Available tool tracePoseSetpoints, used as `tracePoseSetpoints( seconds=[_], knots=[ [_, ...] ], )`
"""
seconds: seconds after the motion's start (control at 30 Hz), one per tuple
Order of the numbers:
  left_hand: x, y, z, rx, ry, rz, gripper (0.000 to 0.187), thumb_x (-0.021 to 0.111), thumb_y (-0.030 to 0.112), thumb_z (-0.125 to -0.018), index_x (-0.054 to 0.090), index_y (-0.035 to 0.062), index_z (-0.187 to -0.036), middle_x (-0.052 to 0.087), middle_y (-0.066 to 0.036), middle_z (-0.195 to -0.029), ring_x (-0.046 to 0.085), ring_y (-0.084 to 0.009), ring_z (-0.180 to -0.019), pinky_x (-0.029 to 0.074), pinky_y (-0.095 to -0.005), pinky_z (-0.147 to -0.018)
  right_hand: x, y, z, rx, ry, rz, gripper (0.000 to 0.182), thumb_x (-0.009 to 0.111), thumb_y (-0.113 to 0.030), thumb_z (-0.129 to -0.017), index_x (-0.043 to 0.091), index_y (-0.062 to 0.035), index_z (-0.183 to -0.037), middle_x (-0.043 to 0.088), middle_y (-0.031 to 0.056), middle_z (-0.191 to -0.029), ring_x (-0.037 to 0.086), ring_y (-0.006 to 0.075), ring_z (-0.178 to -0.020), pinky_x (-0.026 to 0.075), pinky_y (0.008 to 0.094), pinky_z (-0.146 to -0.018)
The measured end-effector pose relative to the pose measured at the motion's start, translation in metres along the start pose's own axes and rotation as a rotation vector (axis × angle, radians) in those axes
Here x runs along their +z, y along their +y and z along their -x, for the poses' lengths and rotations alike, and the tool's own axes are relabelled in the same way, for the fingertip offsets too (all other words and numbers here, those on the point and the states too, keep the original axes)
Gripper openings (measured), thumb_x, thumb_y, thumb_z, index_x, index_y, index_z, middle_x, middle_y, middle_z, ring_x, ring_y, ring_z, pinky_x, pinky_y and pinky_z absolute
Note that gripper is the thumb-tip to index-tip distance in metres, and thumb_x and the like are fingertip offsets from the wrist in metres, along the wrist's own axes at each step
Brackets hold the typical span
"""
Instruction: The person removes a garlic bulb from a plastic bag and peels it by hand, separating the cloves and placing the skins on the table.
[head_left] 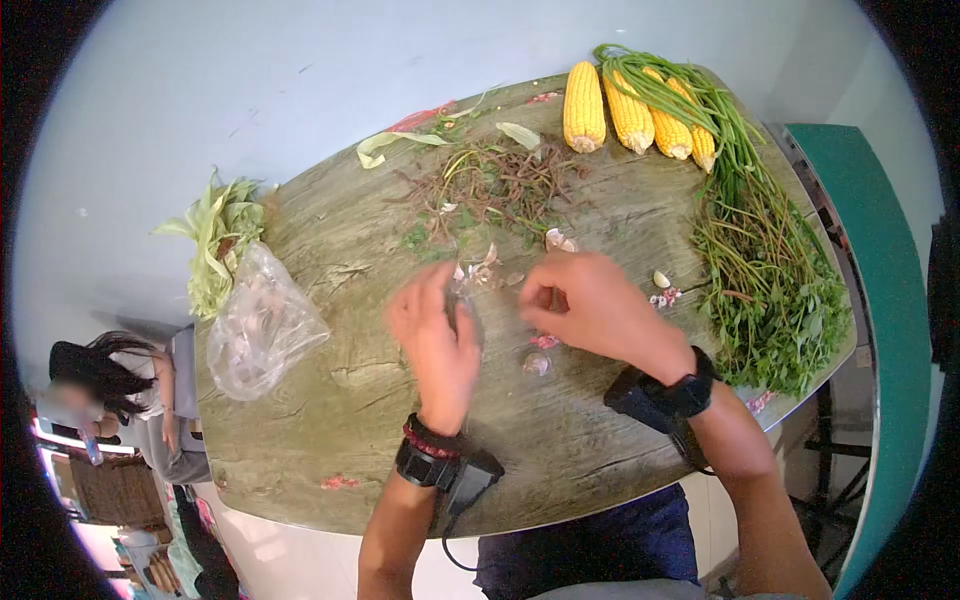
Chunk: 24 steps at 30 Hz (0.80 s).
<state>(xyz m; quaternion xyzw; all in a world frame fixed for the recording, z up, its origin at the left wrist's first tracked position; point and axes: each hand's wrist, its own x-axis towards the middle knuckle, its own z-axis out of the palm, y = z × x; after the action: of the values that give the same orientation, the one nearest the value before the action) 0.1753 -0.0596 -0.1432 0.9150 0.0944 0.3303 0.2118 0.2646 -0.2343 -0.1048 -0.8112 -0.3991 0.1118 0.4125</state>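
Note:
My left hand (436, 335) is over the middle of the table, slightly blurred, its fingers and thumb apart with nothing visible in them. Just beyond its fingertips lie papery garlic skins (484, 266). My right hand (592, 306) hovers to the right with fingers curled into a pinch; anything inside is hidden. Behind its knuckles sits part of a garlic bulb (560, 240). A pale peeled garlic clove (661, 279) rests to its right. Below the right hand is a small round purplish-white piece (537, 362), perhaps garlic.
Several corn cobs (584, 108) lie at the back right beside long green beans (735, 130) and leafy greens (770, 330). Brown stem trimmings (500, 185) are heaped at the back. Corn husks (222, 240) and a clear plastic bag (262, 325) occupy the left edge. A person (150, 390) sits beyond.

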Motion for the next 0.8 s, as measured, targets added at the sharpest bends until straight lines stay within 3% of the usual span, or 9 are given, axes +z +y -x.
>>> tracePoseSetpoints(
  seconds=[0.07, 0.13, 0.23, 0.33, 0.43, 0.57, 0.67, 0.8],
  knots=[
    [0.002, -0.001, -0.002, 0.01, -0.09, 0.071, 0.038, 0.058, -0.001, -0.08, 0.059, 0.0067, -0.117, 0.059, -0.015, -0.118, 0.048, -0.0323, -0.112, 0.03, -0.0422, -0.104, -0.011, -0.013, 0.007, 0.038, -0.149, 0.037, 0.021, 0.075, -0.017, -0.074, 0.064, -0.0035, -0.086, 0.065, 0.0103, -0.074, 0.065, 0.0249, -0.069, 0.049, 0.0359, -0.062],
    [0.003, -0.001, -0.006, 0.031, -0.094, 0.018, 0.034, 0.059, -0.001, -0.08, 0.062, 0.0067, -0.113, 0.061, -0.014, -0.117, 0.05, -0.0313, -0.111, 0.032, -0.0415, -0.102, -0.016, -0.022, 0.015, 0.084, -0.318, 0.078, 0.025, 0.076, -0.02, -0.072, 0.062, -0.0047, -0.086, 0.064, 0.009, -0.075, 0.065, 0.025, -0.069, 0.048, 0.0371, -0.062],
    [0.007, -0.006, -0.013, 0.063, -0.126, 0.007, 0.028, 0.06, -0.001, -0.079, 0.065, 0.0058, -0.106, 0.063, -0.012, -0.111, 0.055, -0.0321, -0.105, 0.037, -0.0408, -0.097, 0.008, -0.001, 0.021, -0.149, -0.244, 0.147, 0.026, 0.076, -0.021, -0.072, 0.061, -0.0064, -0.088, 0.064, 0.0071, -0.077, 0.064, 0.025, -0.07, 0.048, 0.0378, -0.062],
    [0.011, -0.012, -0.024, 0.049, -0.163, 0.026, 0.024, 0.062, -0.002, -0.079, 0.067, 0.0045, -0.102, 0.065, -0.012, -0.104, 0.06, -0.0312, -0.096, 0.045, -0.0386, -0.088, 0.016, 0.005, 0.018, -0.125, -0.292, 0.06, 0.024, 0.076, -0.021, -0.073, 0.061, -0.0066, -0.086, 0.063, 0.007, -0.079, 0.063, 0.0254, -0.07, 0.048, 0.0381, -0.062],
    [0.022, -0.023, -0.033, -0.034, -0.175, 0.111, 0.023, 0.064, -0.001, -0.081, 0.067, 0.0047, -0.103, 0.065, -0.013, -0.102, 0.063, -0.0272, -0.092, 0.051, -0.0349, -0.079, 0.018, 0.007, 0.016, -0.132, -0.212, -0.014, 0.022, 0.074, -0.018, -0.075, 0.062, -0.007, -0.09, 0.061, 0.0061, -0.077, 0.063, 0.0205, -0.068, 0.047, 0.0346, -0.06],
    [0.03, -0.023, -0.043, -0.008, -0.041, 0.159, 0.024, 0.064, 0.0, -0.084, 0.067, 0.0061, -0.107, 0.064, -0.013, -0.104, 0.064, -0.0218, -0.094, 0.052, -0.0307, -0.076, 0.032, 0.013, 0.012, -0.055, -0.078, -0.428, 0.018, 0.071, -0.012, -0.081, 0.065, -0.006, -0.097, 0.064, 0.003, -0.08, 0.063, 0.0115, -0.072, 0.049, 0.0282, -0.063],
    [0.021, -0.012, -0.043, 0.029, 0.057, 0.16, 0.024, 0.062, 0.001, -0.084, 0.065, 0.0055, -0.108, 0.063, -0.012, -0.095, 0.061, -0.0291, -0.091, 0.048, -0.0348, -0.077, 0.04, 0.018, 0.01, 0.05, -0.054, -0.722, 0.018, 0.071, -0.008, -0.083, 0.066, -0.004, -0.099, 0.067, 0.0031, -0.085, 0.064, 0.0095, -0.076, 0.052, 0.026, -0.067],
    [-0.003, 0.007, -0.021, -0.207, -0.083, 0.536, 0.019, 0.058, 0.004, -0.091, 0.065, 0.0037, -0.108, 0.063, -0.005, -0.09, 0.06, -0.0146, -0.087, 0.047, -0.0263, -0.072, 0.04, 0.021, 0.009, 0.09, -0.036, -0.946, 0.022, 0.073, -0.004, -0.083, 0.065, -0.0023, -0.103, 0.067, 0.0026, -0.091, 0.064, 0.007, -0.08, 0.052, 0.0219, -0.068]
  ],
)
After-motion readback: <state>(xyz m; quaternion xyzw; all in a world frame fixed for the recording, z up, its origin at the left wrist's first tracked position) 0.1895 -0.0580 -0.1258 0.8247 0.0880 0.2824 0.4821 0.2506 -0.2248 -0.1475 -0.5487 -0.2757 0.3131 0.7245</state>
